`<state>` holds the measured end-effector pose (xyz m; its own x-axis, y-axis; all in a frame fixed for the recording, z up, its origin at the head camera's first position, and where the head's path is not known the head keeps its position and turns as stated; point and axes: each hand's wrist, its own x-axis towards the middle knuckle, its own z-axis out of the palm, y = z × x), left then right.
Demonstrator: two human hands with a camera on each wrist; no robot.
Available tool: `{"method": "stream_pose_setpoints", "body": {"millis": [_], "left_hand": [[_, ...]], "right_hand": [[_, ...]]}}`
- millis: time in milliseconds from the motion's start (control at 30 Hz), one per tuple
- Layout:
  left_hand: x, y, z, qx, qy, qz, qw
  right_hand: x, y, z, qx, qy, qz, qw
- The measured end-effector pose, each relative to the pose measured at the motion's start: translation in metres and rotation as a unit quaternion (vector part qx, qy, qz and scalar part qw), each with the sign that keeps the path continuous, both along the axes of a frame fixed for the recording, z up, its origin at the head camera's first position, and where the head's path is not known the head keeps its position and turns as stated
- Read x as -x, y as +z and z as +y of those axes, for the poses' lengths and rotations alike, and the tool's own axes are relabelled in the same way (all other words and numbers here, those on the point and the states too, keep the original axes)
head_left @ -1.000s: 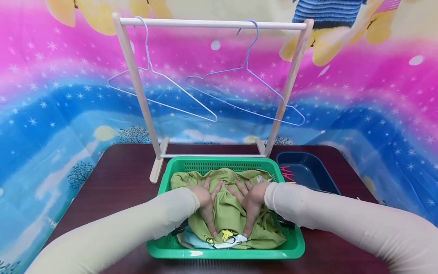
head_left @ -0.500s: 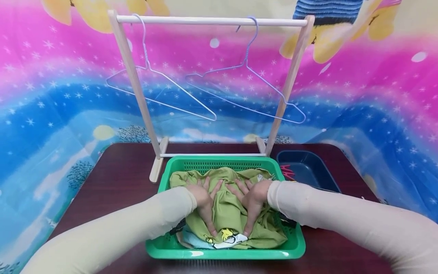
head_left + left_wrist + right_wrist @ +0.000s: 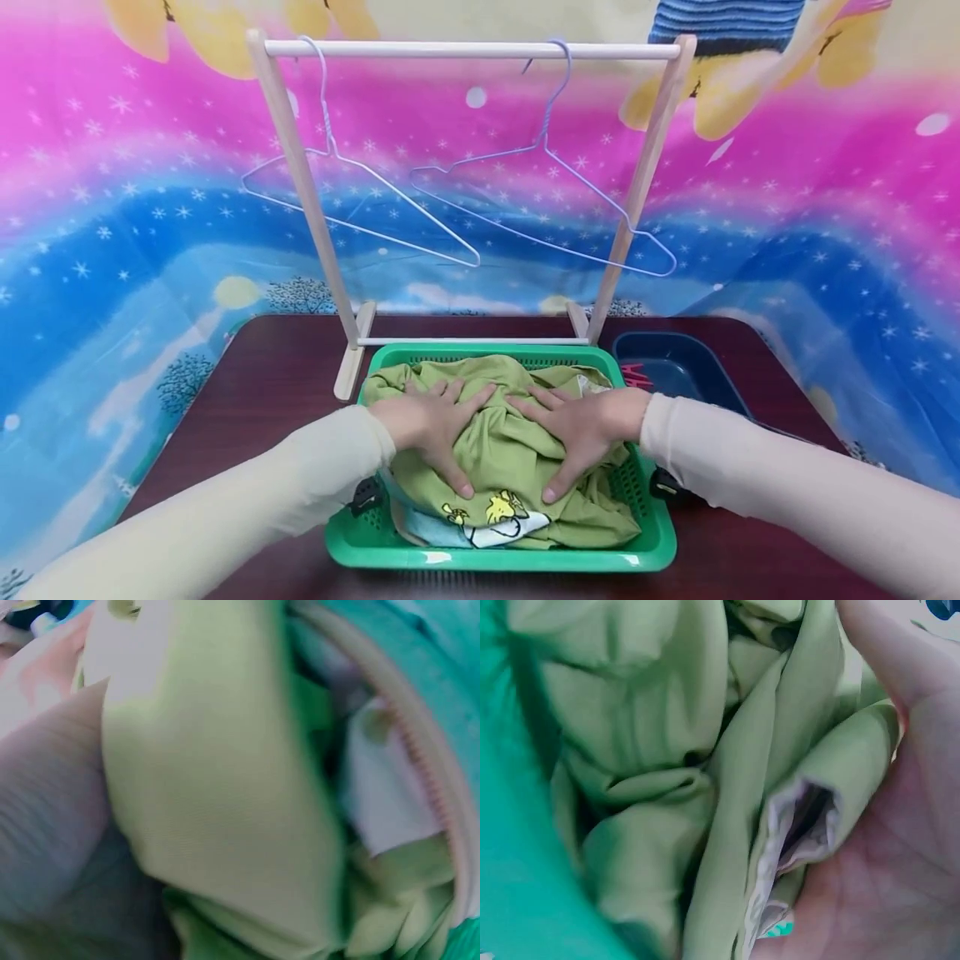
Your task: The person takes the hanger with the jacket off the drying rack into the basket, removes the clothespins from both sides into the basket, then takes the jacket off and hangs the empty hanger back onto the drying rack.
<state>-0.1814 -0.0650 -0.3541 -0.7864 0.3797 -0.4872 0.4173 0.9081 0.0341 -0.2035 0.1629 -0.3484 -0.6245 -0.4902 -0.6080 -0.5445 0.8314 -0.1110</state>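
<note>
A crumpled olive-green garment (image 3: 502,467) with a yellow and white cartoon print fills much of the green plastic basket (image 3: 501,560). My left hand (image 3: 431,421) rests on its left side with fingers spread, while my right hand (image 3: 588,425) lies spread on its right side. In the right wrist view, the palm (image 3: 900,855) is beside folds of the garment (image 3: 742,787), where a rolled opening shows. The left wrist view has the garment (image 3: 217,772) close up next to the blurred left hand (image 3: 52,802). Light blue cloth (image 3: 427,527) peeks out under the garment.
Behind the basket stands a wooden rack (image 3: 472,50) with two wire hangers, a left one (image 3: 360,218) and a right one (image 3: 543,204). A dark blue tray (image 3: 678,367) sits at the right with red clips (image 3: 636,377) by it. All stand on a dark brown table (image 3: 277,375).
Both hands have lifted a little and moved apart, the left leftward and the right rightward. The garment has puffed up higher in the basket, covering more of its back rim.
</note>
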Motion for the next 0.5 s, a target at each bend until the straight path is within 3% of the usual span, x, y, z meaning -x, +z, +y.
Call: {"method": "stream_pose_setpoints", "body": {"millis": [233, 367, 500], "left_hand": [[-0.002, 0.02, -0.017, -0.061, -0.01, 0.013, 0.998], [-0.004, 0.024, -0.029, -0.115, -0.029, 0.05, 0.9917], [-0.006, 0.025, -0.041, -0.168, -0.035, 0.103, 0.9797]], "right_hand": [[-0.003, 0.005, 0.022, 0.071, 0.006, 0.012, 0.997], [-0.004, 0.004, 0.032, 0.118, 0.02, 0.045, 0.992], [-0.005, 0.002, 0.041, 0.177, 0.036, 0.078, 0.981]]}}
